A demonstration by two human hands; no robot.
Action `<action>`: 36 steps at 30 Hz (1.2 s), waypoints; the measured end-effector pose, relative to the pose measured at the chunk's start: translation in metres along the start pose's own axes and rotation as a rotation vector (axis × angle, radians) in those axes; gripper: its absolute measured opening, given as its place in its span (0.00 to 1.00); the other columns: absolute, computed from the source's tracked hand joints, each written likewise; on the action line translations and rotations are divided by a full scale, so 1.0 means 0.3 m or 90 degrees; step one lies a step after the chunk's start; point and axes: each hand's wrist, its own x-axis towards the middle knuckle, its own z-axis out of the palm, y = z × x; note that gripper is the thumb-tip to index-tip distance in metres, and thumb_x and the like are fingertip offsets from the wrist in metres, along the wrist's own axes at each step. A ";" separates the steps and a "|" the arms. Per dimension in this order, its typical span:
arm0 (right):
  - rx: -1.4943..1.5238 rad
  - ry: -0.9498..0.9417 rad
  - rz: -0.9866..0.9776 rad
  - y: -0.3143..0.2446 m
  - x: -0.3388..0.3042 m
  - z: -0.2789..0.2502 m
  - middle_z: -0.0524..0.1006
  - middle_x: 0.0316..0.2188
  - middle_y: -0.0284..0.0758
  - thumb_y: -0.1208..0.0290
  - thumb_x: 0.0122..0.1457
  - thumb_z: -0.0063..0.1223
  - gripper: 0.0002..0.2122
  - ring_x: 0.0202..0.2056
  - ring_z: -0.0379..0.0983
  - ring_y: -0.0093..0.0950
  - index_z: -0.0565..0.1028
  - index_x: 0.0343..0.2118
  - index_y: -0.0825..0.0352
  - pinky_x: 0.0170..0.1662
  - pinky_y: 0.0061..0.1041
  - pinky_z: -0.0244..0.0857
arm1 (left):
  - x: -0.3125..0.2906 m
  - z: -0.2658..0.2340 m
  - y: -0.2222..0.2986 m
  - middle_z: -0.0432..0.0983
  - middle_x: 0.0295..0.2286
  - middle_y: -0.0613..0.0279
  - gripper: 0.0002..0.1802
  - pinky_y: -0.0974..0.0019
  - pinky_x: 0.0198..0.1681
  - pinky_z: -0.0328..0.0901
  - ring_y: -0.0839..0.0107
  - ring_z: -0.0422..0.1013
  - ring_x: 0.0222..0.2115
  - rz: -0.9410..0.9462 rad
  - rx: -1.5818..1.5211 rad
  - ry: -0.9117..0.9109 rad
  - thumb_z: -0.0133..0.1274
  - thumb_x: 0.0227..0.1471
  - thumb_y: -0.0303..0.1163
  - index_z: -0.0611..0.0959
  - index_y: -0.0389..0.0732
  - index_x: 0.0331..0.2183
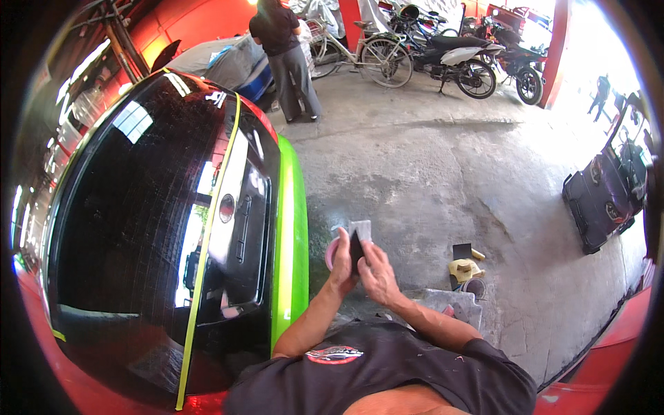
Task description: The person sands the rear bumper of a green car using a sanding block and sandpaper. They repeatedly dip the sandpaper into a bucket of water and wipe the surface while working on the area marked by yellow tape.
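In front of my chest, my left hand (342, 266) grips a small dark sheet (356, 252) that looks like black sandpaper. On its other side, my right hand (378, 274) presses its fingers against the lower part of the sheet. A light grey flat piece (362, 227) shows just beyond the fingertips; whether it is held or lies below I cannot tell. Beside my left hand a pink round rim (331, 254) is partly hidden. Close on the left stands the rear of a car (243, 207), with a yellow tape strip (202, 270) across it and a bright green bumper (292, 228).
On the floor at my right lie a black sheet (462, 250), a yellowish cloth (465, 271) and a round container (474, 288). A dark car part (600, 194) stands farther right. Beyond are a standing person (282, 55), a bicycle (384, 61) and motorcycles (462, 61).
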 end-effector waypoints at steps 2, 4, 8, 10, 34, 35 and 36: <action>0.067 -0.077 -0.043 -0.030 -0.057 0.008 0.62 0.57 0.53 0.65 0.63 0.43 0.24 0.58 0.58 0.50 0.61 0.60 0.71 0.61 0.40 0.52 | 0.055 -0.085 0.019 0.75 0.27 0.66 0.38 0.67 0.31 0.68 0.71 0.73 0.29 -0.032 -0.015 0.004 0.31 0.56 0.70 0.79 0.44 0.37; 0.138 -0.032 0.000 -0.056 -0.083 0.015 0.64 0.56 0.53 0.66 0.63 0.42 0.24 0.58 0.59 0.49 0.62 0.59 0.72 0.61 0.39 0.53 | 0.043 -0.078 -0.022 0.75 0.27 0.68 0.29 0.69 0.29 0.66 0.74 0.72 0.28 0.017 0.030 0.010 0.39 0.61 0.59 0.79 0.42 0.37; 0.205 0.150 0.185 0.040 0.029 0.017 0.70 0.49 0.49 0.66 0.64 0.37 0.17 0.50 0.67 0.46 0.69 0.51 0.71 0.54 0.37 0.60 | 0.004 0.000 -0.110 0.73 0.39 0.68 0.20 0.72 0.41 0.65 0.77 0.69 0.37 0.079 0.201 -0.002 0.46 0.63 0.40 0.75 0.37 0.49; 0.132 0.178 0.161 0.090 0.049 0.033 0.71 0.48 0.49 0.66 0.65 0.36 0.16 0.48 0.67 0.47 0.70 0.47 0.73 0.53 0.39 0.61 | 0.046 -0.054 -0.121 0.75 0.45 0.56 0.23 0.63 0.50 0.62 0.66 0.70 0.46 0.025 0.266 -0.010 0.42 0.63 0.44 0.74 0.37 0.51; 0.710 0.176 0.698 0.307 0.078 -0.069 0.71 0.18 0.30 0.55 0.60 0.53 0.15 0.14 0.65 0.23 0.76 0.35 0.64 0.14 0.24 0.58 | 0.017 0.066 -0.199 0.58 0.55 0.29 0.34 0.47 0.63 0.49 0.42 0.56 0.58 0.595 0.804 -0.133 0.48 0.54 0.28 0.57 0.19 0.57; 0.777 0.174 0.734 0.298 0.066 -0.067 0.70 0.17 0.29 0.55 0.60 0.53 0.15 0.14 0.65 0.23 0.77 0.36 0.64 0.14 0.25 0.58 | 0.026 0.053 -0.196 0.58 0.56 0.31 0.33 0.48 0.63 0.49 0.41 0.56 0.58 0.593 0.835 -0.138 0.48 0.54 0.29 0.59 0.20 0.57; 0.946 -0.047 0.689 0.371 0.023 -0.112 0.72 0.20 0.31 0.57 0.61 0.51 0.14 0.17 0.67 0.25 0.77 0.36 0.64 0.19 0.27 0.62 | 0.030 0.047 -0.202 0.61 0.54 0.32 0.32 0.48 0.62 0.51 0.41 0.59 0.57 0.586 0.836 -0.128 0.48 0.55 0.29 0.60 0.21 0.56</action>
